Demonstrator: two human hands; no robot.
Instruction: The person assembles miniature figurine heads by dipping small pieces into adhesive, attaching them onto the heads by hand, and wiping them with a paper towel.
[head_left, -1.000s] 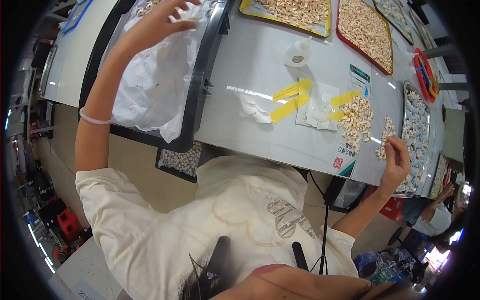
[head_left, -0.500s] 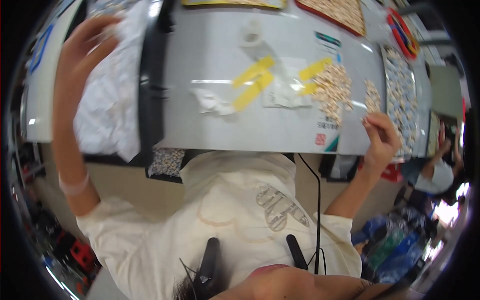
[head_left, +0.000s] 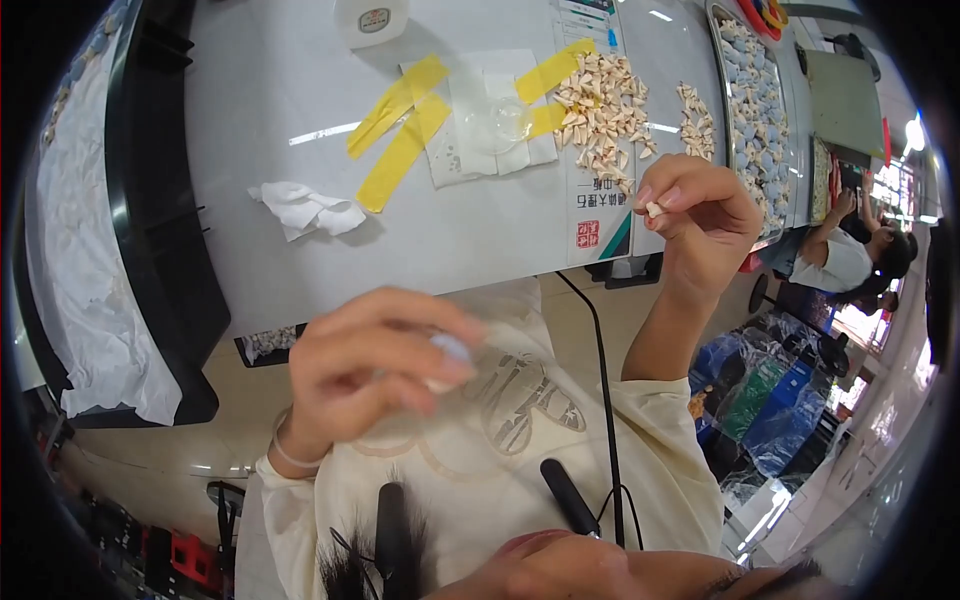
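Note:
My right hand [head_left: 700,215] is closed in a pinch on a small cream-coloured piece [head_left: 655,210], near the front right edge of the table. Smeared by motion, my left hand [head_left: 375,365] is over my shirt, in front of the table edge. Its curled fingers hold a small pale-blue piece [head_left: 452,348], too blurred to make out further. A heap of similar cream pieces [head_left: 605,105] lies just beyond the right hand, with a smaller heap [head_left: 696,125] beside it. On a folded white tissue [head_left: 465,165] sits a clear round dish [head_left: 512,120].
Yellow tape strips [head_left: 402,155] cross the grey table [head_left: 260,90]. A crumpled tissue [head_left: 308,208] and a white bottle [head_left: 370,22] are there too. Left stands a black tray [head_left: 165,220] lined with white paper. A metal tray [head_left: 755,120] of blue-and-cream pieces is at right, another person [head_left: 840,255] beyond.
My left hand has come back from the paper-lined tray to in front of my chest, now with a pale-blue piece. My right hand has lifted a cream piece nearer. The view has shifted.

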